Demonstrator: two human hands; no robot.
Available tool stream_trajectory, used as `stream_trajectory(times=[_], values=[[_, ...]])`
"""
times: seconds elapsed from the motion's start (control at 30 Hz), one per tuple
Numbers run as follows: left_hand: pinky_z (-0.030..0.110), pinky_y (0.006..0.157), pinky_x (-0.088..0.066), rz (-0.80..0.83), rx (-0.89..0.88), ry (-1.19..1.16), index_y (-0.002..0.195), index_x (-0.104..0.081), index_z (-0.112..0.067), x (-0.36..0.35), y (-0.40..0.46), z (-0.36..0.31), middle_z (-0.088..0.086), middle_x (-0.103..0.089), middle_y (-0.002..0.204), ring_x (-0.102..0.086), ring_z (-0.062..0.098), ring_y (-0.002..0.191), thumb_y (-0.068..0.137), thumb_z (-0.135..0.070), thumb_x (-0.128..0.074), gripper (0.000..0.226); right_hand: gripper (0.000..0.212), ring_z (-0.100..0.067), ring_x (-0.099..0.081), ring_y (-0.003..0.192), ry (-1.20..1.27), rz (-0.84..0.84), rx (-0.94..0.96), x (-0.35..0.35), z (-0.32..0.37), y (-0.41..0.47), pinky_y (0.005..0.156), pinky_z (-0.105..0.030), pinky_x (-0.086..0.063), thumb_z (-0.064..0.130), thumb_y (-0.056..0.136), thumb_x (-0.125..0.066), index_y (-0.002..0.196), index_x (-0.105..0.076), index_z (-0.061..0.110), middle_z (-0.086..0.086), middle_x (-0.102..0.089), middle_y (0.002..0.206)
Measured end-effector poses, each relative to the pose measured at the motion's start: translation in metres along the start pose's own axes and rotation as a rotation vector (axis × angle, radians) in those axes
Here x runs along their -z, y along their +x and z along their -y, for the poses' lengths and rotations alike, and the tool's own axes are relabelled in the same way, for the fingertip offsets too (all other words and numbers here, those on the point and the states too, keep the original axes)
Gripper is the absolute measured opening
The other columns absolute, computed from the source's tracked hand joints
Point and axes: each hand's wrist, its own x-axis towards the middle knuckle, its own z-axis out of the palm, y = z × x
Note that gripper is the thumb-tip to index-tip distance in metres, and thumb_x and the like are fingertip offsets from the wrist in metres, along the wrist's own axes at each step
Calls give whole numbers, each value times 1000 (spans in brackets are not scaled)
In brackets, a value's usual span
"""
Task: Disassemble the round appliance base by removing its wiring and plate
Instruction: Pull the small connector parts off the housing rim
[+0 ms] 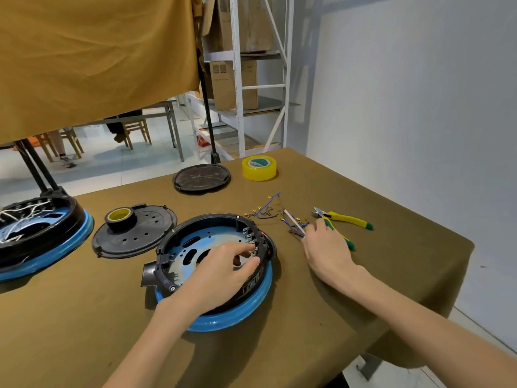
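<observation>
Head view: the round appliance base (215,275) sits nearest on the desk (363,289). The left hand (223,271) reaches inside it, fingers curled at the terminal row by its right rim. Just right of the base, the right hand (326,249) pinches the loose wires (293,224), with pliers (344,222) beyond.

The round appliance base (215,275) is reached into by the left hand (223,271), fingers at the terminals on its inner rim. Loose wires (293,224) are touched on the counter (307,317) by the right hand (326,247), beside pliers (347,219).
</observation>
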Motion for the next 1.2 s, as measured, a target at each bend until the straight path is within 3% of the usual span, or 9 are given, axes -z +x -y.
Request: stream_trajectory(times=[0.1,0.2,0.4,0.7,0.83,0.9,1.0,1.07,1.2], values=[[17,94,-46,-17,-12,-9,144,-58,-31,-4,1,3,-20,-65,127,-59,-4,113,102,-50,-53,46,19,-24,-59,87,504,-59,-1,20,-3,-3,68,-30,-38,27,108,-43,110,-57,14,-3,-52,108],[28,99,-49,-25,-24,41,144,-59,-28,-7,-1,5,-16,-66,130,-60,4,115,103,-50,-48,47,14,-17,-55,68,916,130,-74,36,18,3,60,-30,-38,31,103,-48,93,-55,24,4,-56,81],[35,95,-58,43,45,-253,119,-75,-33,-1,9,7,-19,-77,99,-70,-2,94,98,-35,-67,23,51,-9,-49,38,817,388,-55,33,53,10,38,-20,-37,58,88,-66,103,-60,9,1,-58,56],[22,87,-57,15,3,-352,105,-78,-38,-5,15,6,-22,-77,90,-70,-6,90,98,-23,-67,19,32,-13,-50,42,934,385,-2,25,51,23,48,-28,-43,38,95,-66,97,-60,6,-2,-57,57],[19,96,-52,157,-33,-462,105,-73,-40,-2,9,5,-18,-78,103,-70,-3,102,99,-11,-62,32,23,-13,-51,46,1005,478,69,22,45,31,45,-25,-43,33,92,-71,94,-61,12,-1,-57,58],[24,100,-53,166,-16,-408,111,-74,-33,3,10,9,-11,-78,108,-71,2,105,98,-16,-63,24,22,-16,-54,56,1030,548,125,25,42,39,50,-28,-45,27,94,-70,99,-63,6,-8,-60,72],[25,91,-52,-175,5,-53,114,-71,-30,17,20,26,-16,-71,108,-64,2,101,92,-28,-71,21,23,-18,-56,67,998,586,203,32,42,50,66,-37,-47,23,96,-68,110,-68,5,-13,-66,89],[31,94,-47,-306,-70,196,119,-65,-28,23,28,34,-12,-59,116,-53,11,109,87,-36,-78,36,22,-17,-57,66,999,524,207,31,45,49,67,-36,-47,26,95,-69,106,-71,8,-13,-68,86],[35,117,-32,-77,-221,329,147,-49,-23,13,46,36,-6,-50,149,-43,15,137,86,-57,-73,74,35,0,-63,76,834,318,200,20,42,26,64,-22,-47,62,76,-73,92,-70,31,13,-69,84]])
